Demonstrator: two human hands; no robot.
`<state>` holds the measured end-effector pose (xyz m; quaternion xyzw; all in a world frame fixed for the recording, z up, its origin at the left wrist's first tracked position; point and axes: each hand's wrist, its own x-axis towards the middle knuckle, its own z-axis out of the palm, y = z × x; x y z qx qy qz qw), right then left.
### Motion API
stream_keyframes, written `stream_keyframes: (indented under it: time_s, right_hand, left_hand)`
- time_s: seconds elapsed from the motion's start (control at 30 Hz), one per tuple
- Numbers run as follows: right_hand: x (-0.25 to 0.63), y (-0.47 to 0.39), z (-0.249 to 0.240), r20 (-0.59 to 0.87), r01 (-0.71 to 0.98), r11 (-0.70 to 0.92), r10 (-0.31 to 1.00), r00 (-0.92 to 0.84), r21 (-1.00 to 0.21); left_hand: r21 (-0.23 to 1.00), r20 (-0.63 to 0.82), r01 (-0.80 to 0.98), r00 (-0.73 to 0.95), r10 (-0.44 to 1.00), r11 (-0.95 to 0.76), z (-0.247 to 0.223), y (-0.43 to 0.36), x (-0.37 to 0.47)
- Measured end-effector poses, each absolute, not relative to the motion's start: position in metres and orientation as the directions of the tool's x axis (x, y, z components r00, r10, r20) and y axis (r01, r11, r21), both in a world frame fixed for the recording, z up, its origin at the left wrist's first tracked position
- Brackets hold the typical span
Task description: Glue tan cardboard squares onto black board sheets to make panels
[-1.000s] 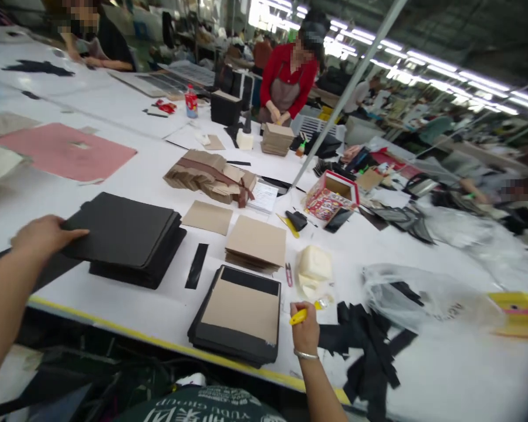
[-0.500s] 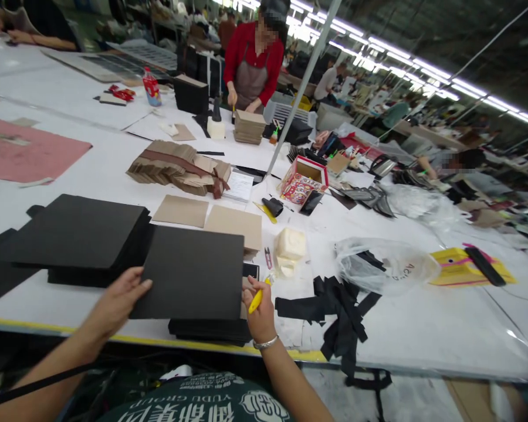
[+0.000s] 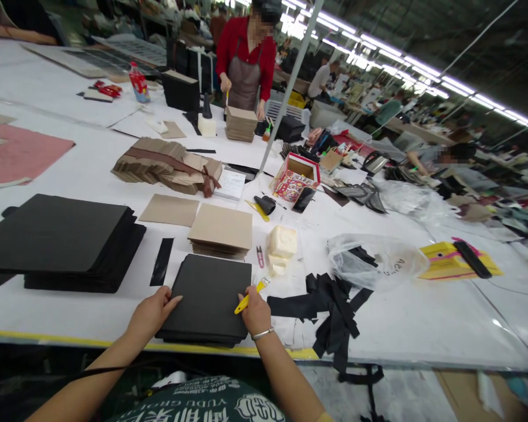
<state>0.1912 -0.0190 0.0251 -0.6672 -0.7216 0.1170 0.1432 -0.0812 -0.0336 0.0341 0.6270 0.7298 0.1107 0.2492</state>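
Observation:
A flat black panel (image 3: 211,293) lies on top of a low stack of black sheets at the table's front edge. My left hand (image 3: 154,310) grips its left edge between thumb and fingers. At the right edge, my right hand (image 3: 256,312) has its fingers closed around a small brush with a yellow handle (image 3: 243,303) and touches the panel too. Just behind is a stack of beige boards (image 3: 222,228), with a single beige board (image 3: 169,210) beside it. A narrow black strip (image 3: 162,262) lies left of the panel.
A taller black stack (image 3: 61,234) stands at left. Right of the panel are a cream-coloured container (image 3: 282,243), thread snips (image 3: 260,257), tangled black strips (image 3: 334,316) and a plastic bag (image 3: 374,261). A pole (image 3: 290,88) rises mid-table; a co-worker in red (image 3: 246,58) works opposite.
Both hands have lowered the black panel from above the table onto the front stack. The beige boards and the black strip behind it are now uncovered. The view has shifted slightly.

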Motion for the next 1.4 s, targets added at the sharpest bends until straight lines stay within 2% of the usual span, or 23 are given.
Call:
stream_keyframes:
  time_s: [0.1, 0.17, 0.23, 0.3, 0.37, 0.47, 0.73, 0.9, 0.97, 1.07, 1.13, 1.2, 1.3, 1.4]
  right_hand:
    - [0.209, -0.016, 0.032, 0.126, 0.933, 0.113, 0.989, -0.074, -0.341]
    - [0.233, -0.010, 0.037, 0.221, 0.914, 0.080, 0.975, 0.011, -0.399]
    - [0.262, 0.001, 0.040, 0.253, 0.864, -0.012, 0.954, 0.160, -0.504]
    - [0.289, 0.017, 0.039, 0.211, 0.804, -0.123, 0.932, 0.295, -0.582]
    - [0.308, 0.035, 0.033, 0.168, 0.779, -0.193, 0.919, 0.356, -0.596]
    - [0.317, 0.061, 0.019, 0.151, 0.798, -0.201, 0.928, 0.341, -0.568]
    - [0.310, 0.068, 0.014, 0.128, 0.842, -0.036, 0.984, 0.124, -0.538]
    - [0.320, 0.046, 0.023, 0.136, 0.825, 0.083, 0.991, -0.008, -0.559]
    - [0.321, 0.044, 0.025, 0.094, 0.757, 0.000, 0.992, 0.081, -0.653]
    - [0.319, 0.048, 0.023, -0.068, 0.497, -0.278, 0.914, 0.400, -0.822]
    - [0.318, 0.051, 0.019, -0.191, 0.276, -0.405, 0.799, 0.570, -0.872]
    - [0.320, 0.051, 0.018, -0.250, 0.168, -0.451, 0.725, 0.642, -0.877]
    - [0.325, 0.046, 0.028, -0.190, 0.254, -0.471, 0.708, 0.680, -0.845]
    - [0.310, 0.042, 0.052, -0.081, 0.382, -0.390, 0.780, 0.620, -0.838]
  left_hand:
    - [0.464, -0.264, 0.862, -0.087, 0.961, 0.206, 0.027, -0.036, -0.087]
    - [0.454, -0.240, 0.867, -0.103, 0.965, 0.206, 0.020, -0.040, -0.094]
    - [0.442, -0.122, 0.884, -0.107, 0.987, 0.151, 0.014, -0.044, -0.101]
    - [0.436, 0.060, 0.900, -0.055, 0.997, 0.024, 0.012, -0.046, -0.104]
    - [0.423, 0.205, 0.895, 0.057, 0.977, -0.141, 0.015, -0.045, -0.100]
    - [0.414, 0.290, 0.854, 0.206, 0.935, -0.316, 0.024, -0.040, -0.085]
    - [0.452, 0.267, 0.767, 0.371, 0.890, -0.455, 0.027, -0.038, -0.051]
    - [0.426, 0.199, 0.679, 0.574, 0.794, -0.598, 0.028, -0.049, -0.047]
    - [0.416, 0.151, 0.653, 0.636, 0.757, -0.633, 0.031, -0.052, -0.044]
    - [0.405, 0.085, 0.654, 0.669, 0.738, -0.639, 0.036, -0.054, -0.039]
    - [0.400, 0.057, 0.663, 0.671, 0.739, -0.633, 0.039, -0.054, -0.037]
    - [0.392, 0.043, 0.673, 0.668, 0.743, -0.627, 0.041, -0.054, -0.037]
    - [0.373, 0.043, 0.672, 0.676, 0.736, -0.639, 0.041, -0.056, -0.037]
    - [0.372, 0.073, 0.641, 0.700, 0.710, -0.671, 0.040, -0.062, -0.036]
